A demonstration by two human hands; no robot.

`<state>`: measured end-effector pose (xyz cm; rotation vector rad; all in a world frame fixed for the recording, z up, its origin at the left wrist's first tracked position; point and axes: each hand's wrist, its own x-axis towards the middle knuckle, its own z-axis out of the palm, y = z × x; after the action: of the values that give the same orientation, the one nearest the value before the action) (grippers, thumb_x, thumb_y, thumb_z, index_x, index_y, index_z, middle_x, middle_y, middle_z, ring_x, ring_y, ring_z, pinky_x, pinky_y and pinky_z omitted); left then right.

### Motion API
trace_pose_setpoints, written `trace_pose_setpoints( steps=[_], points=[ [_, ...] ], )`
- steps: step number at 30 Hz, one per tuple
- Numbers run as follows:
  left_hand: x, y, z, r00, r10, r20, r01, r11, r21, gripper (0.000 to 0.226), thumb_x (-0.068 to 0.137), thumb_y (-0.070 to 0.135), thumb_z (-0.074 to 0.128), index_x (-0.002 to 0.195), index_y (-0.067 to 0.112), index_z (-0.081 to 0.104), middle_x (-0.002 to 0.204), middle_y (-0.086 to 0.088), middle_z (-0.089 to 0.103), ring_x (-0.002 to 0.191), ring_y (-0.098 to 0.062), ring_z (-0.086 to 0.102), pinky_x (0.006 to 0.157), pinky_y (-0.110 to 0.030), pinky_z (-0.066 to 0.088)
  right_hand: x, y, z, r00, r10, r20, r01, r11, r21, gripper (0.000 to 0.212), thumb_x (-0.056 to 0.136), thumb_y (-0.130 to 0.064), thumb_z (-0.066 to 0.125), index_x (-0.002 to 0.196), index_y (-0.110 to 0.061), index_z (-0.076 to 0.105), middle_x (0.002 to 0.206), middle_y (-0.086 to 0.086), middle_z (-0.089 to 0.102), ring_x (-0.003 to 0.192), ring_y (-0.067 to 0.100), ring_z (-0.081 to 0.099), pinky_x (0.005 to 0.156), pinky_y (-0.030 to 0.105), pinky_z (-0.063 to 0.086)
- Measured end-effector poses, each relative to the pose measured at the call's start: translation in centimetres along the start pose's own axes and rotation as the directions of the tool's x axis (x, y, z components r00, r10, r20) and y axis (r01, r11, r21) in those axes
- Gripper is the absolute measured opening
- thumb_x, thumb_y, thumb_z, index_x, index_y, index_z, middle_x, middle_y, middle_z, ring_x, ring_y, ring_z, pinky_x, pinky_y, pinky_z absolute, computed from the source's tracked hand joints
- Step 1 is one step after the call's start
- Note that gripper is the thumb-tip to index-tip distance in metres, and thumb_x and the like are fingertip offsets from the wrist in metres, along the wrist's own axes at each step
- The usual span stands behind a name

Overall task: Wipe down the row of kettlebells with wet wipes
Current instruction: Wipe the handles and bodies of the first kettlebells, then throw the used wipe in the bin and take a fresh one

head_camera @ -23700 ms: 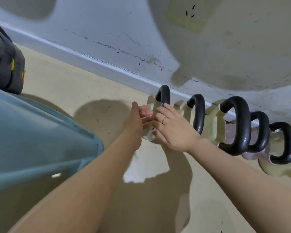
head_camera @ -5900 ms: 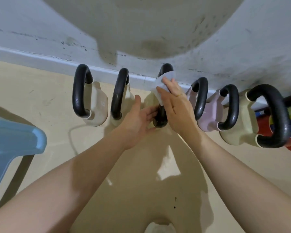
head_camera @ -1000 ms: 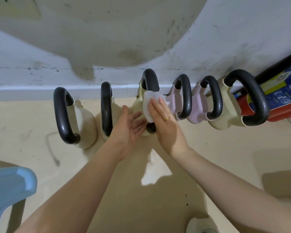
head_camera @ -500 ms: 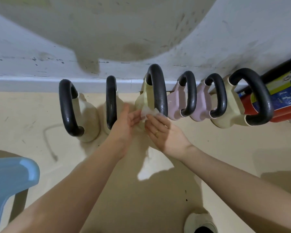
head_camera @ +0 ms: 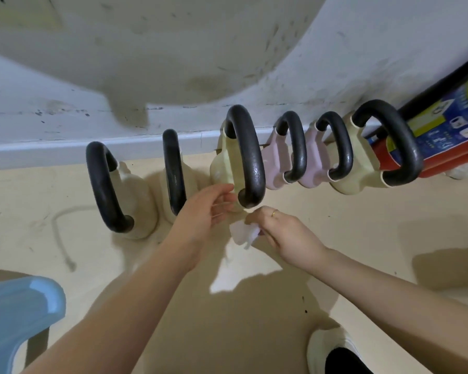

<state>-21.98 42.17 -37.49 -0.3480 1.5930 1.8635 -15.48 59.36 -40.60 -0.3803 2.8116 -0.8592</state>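
Crouching at the row of kettlebells along the wall, I work left to right. My left hand [head_camera: 200, 211], fingers loosely spread, steadies the third kettlebell [head_camera: 227, 168] at its base. My right hand [head_camera: 284, 233] pinches the crumpled wet wipe [head_camera: 242, 234] just below its black handle [head_camera: 250, 157], off the surface. If I push too hard, the bell might tip into the pink kettlebell [head_camera: 274, 168] beside it, and the bunched wipe could slip from my fingers.

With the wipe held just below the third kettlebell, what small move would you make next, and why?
Probably lift the right hand with the wipe back onto the third kettlebell: the left hand rests on its body, and the wipe hangs off it.
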Motion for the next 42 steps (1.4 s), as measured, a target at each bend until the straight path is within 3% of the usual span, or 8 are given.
trace_pose_setpoints(
  steps=[4,7,14,18,24,31,34,42],
  points=[
    [-1.9,0.6,3.1,0.969,-0.053,0.24,0.025,0.993,0.119,0.024,0.094,0.024,0.045,0.102,0.018,0.067,0.108,-0.007,0.068,0.09,-0.017,0.068,0.081,-0.028,0.053,-1.7,-3.9,-4.5,0.884,0.422,-0.202,-0.295,0.838,0.459,0.024,0.09,-0.001,0.043,0.09,-0.024,0.047,0.066,0.008,0.062,0.044,0.01,0.055,0.053,0.028,0.048],
    [-3.8,0.9,6.5,0.874,-0.107,0.474,0.02,0.982,0.186,0.015,0.088,0.017,0.054,0.091,0.019,0.068,0.097,-0.01,0.071,0.094,-0.027,0.067,0.084,-0.029,0.051,-4.7,-4.8,-7.9,0.791,0.556,-0.255,-0.35,0.754,0.556,0.025,0.087,0.002,0.049,0.08,-0.022,0.051,0.073,0.006,0.062,0.052,0.007,0.057,0.056,0.025,0.048],
    [-6.9,2.7,17.0,0.799,-0.156,0.581,0.054,0.98,0.189,0.011,0.088,0.001,0.052,0.09,0.009,0.06,0.067,0.0,0.068,0.062,-0.012,0.062,0.071,-0.025,0.05,-14.2,-6.5,-14.6,0.75,0.469,-0.466,-0.454,0.878,0.153,0.027,0.083,-0.028,0.056,0.104,-0.013,0.063,0.1,-0.003,0.062,0.09,0.005,0.054,0.077,0.009,0.039],
    [-9.4,2.6,21.5,0.743,-0.136,0.655,-0.057,0.963,0.264,0.014,0.089,0.004,0.052,0.093,0.008,0.064,0.075,-0.003,0.069,0.077,-0.016,0.063,0.086,-0.034,0.048,-19.8,-6.0,-16.1,0.705,0.408,-0.579,-0.573,0.809,-0.128,0.034,0.08,-0.039,0.053,0.107,-0.024,0.065,0.12,0.001,0.059,0.1,0.028,0.053,0.084,0.039,0.044],
    [-16.4,0.0,31.6,0.665,-0.122,0.737,-0.225,0.908,0.353,0.021,0.09,0.01,0.054,0.078,0.023,0.064,0.073,0.005,0.063,0.067,-0.004,0.057,0.071,-0.021,0.042,-30.1,-5.0,-19.0,0.463,0.296,-0.836,-0.662,0.742,-0.104,0.006,0.082,-0.014,0.06,0.084,-0.011,0.065,0.09,0.009,0.06,0.075,0.029,0.053,0.066,0.03,0.042],
    [-22.9,-1.4,42.8,0.528,0.153,0.835,-0.622,0.74,0.258,0.018,0.089,0.016,0.053,0.099,0.029,0.062,0.081,-0.003,0.057,0.072,-0.01,0.052,0.063,-0.02,0.042,-42.9,-4.4,-24.2,0.018,0.256,-0.966,-0.758,0.633,0.154,0.009,0.081,0.001,0.058,0.086,-0.006,0.061,0.089,0.0,0.054,0.069,0.005,0.042,0.061,0.011,0.036],
    [-23.4,-1.9,44.5,0.489,0.168,0.856,-0.744,0.592,0.309,0.016,0.088,0.013,0.054,0.093,0.024,0.064,0.089,-0.023,0.065,0.072,-0.014,0.054,0.064,-0.028,0.047,-46.1,-2.7,-24.5,0.053,0.425,-0.904,-0.811,0.546,0.209,0.012,0.084,-0.003,0.056,0.086,-0.003,0.068,0.094,0.012,0.062,0.073,0.019,0.052,0.064,0.022,0.032],
    [-22.1,-2.3,44.4,0.579,0.175,0.796,-0.783,0.389,0.484,0.016,0.089,0.014,0.053,0.094,0.019,0.067,0.08,0.008,0.065,0.059,0.006,0.055,0.065,-0.013,0.044,-46.3,1.2,-25.4,0.287,0.697,-0.657,-0.862,0.487,0.14,0.02,0.088,-0.013,0.042,0.082,-0.011,0.061,0.085,0.009,0.062,0.08,0.031,0.055,0.058,0.033,0.039]
  ],
)
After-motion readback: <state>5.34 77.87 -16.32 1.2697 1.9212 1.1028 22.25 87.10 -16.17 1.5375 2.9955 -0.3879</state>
